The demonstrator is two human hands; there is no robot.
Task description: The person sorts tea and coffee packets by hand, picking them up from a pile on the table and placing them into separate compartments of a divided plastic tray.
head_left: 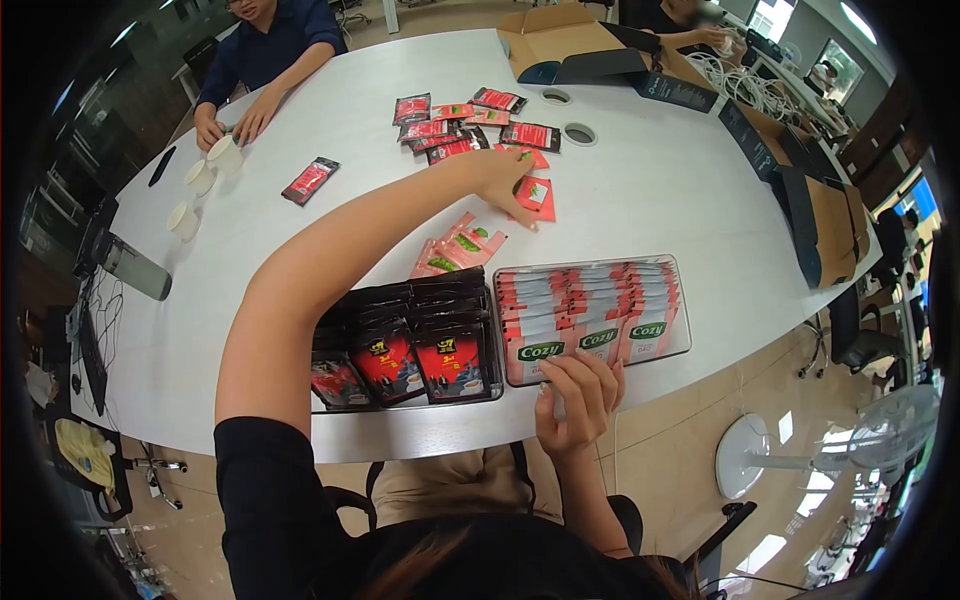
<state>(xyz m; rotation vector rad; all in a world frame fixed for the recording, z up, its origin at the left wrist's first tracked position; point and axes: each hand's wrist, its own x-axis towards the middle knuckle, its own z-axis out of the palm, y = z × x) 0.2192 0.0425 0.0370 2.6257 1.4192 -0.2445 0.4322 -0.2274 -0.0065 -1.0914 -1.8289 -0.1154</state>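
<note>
My left hand (508, 187) reaches across the table, its thumb and fingers spread around a pink tea sachet (538, 200). My right hand (578, 402) is at the near edge of a clear tray (688, 335), fingers bent and slightly apart, fingertips at the front row. That tray is packed with upright pink-and-white Cozy tea sachets (598, 340). Beside it, partly behind my left forearm, a second tray holds black-and-red 3in1 coffee sachets (452, 365). A few pink tea sachets (460, 247) lie loose beyond the trays.
A loose pile of red-and-black sachets (430, 130) lies farther out, with one coffee sachet (311, 181) apart to the left. Paper cups (183, 222), a bottle (138, 267) and a person (265, 60) are at left. Opened cardboard boxes (575, 45) line the far right edge.
</note>
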